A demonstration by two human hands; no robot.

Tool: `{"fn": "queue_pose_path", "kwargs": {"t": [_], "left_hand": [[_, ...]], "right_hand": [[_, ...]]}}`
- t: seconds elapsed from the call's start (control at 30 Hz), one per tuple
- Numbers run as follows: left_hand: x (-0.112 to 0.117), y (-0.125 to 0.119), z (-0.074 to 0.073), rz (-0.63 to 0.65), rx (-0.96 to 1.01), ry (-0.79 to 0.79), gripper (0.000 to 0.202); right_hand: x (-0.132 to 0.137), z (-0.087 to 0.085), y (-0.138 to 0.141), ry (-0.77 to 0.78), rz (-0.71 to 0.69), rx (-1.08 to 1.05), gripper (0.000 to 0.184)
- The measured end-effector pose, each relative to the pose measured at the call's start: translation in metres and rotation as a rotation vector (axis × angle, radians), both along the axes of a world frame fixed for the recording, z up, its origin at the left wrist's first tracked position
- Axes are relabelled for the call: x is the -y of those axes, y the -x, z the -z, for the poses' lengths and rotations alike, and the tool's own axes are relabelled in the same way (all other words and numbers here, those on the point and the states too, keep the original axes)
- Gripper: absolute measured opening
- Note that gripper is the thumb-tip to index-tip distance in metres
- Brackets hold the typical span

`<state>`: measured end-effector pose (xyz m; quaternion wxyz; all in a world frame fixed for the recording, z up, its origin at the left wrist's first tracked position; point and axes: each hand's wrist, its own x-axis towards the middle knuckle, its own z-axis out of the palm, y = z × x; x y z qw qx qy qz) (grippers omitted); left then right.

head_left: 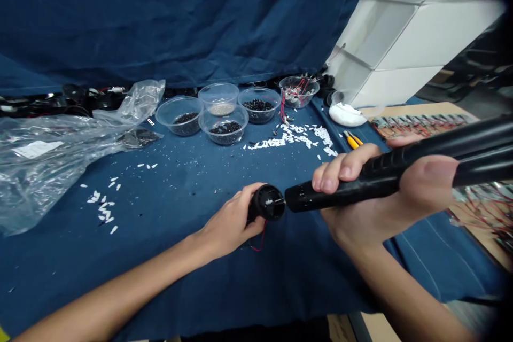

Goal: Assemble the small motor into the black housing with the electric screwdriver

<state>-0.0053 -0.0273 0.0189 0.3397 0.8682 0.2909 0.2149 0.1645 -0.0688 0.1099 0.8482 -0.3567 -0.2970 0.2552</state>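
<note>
My left hand (234,219) is closed round a short black cylindrical part (271,203), whose open round end faces right. A thin red wire (262,238) hangs from below that part. In my right hand (371,214) are long black plastic tubes (433,144), running off past the right edge, with the thumb and fingers wrapped round them. The tapered tip of one tube lies just beside the cylindrical part's open end; I cannot tell if they touch. The palm hides some of the tubes.
Clear bowls (224,127) of small black pieces stand at the back, near a bowl of wired parts (298,91). White bits (280,140) litter the blue cloth. Yellow-handled cutters (353,140) lie right, by boards of wired components (425,120). A plastic bag (60,155) lies left.
</note>
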Motion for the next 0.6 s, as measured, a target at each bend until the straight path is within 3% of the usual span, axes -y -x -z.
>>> {"fn": "queue_pose_path", "kwargs": {"t": [0.6], "left_hand": [[0.0013,0.0014,0.0041,0.067,-0.006,-0.059,0.059]], "right_hand": [[-0.0033,0.0067,0.0022,0.02,-0.009,0.058,0.029]]}}
